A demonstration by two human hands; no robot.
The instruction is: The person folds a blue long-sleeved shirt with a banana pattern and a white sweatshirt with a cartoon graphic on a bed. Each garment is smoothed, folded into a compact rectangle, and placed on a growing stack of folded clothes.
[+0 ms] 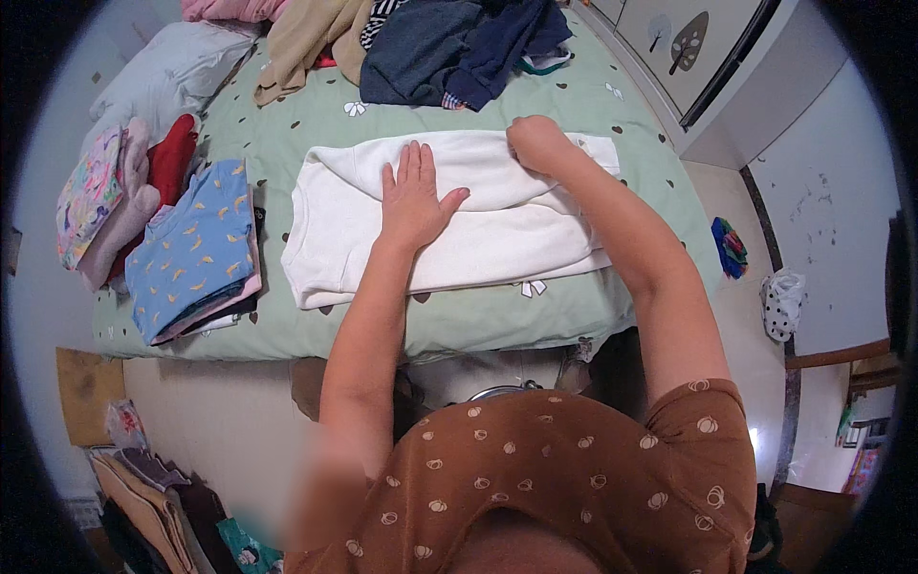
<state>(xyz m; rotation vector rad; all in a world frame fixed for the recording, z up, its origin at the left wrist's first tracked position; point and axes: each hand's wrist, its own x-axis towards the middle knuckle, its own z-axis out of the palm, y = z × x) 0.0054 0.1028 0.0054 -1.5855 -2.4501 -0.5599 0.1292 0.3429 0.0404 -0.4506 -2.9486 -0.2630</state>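
Observation:
A white long-sleeved top (488, 240) lies lengthwise across the bed before me, its neckline to the left. Its far side is folded inward, and a sleeve runs along the body towards the right. My left hand (416, 194) presses flat on the folded part, palm down, thumb spread from the fingers. At the far edge, towards the right end, my right hand (538, 146) rests with its fingers curled against the fabric. The fingertips are hidden, so whether they pinch cloth does not show.
A stack of folded clothes (197, 244) with a blue printed top uppermost lies left, beside more piled clothes (115, 194). Dark and beige garments (430, 54) are heaped at the back. The green bed sheet (473, 323) ends near my body. A wardrobe (667, 43) stands right.

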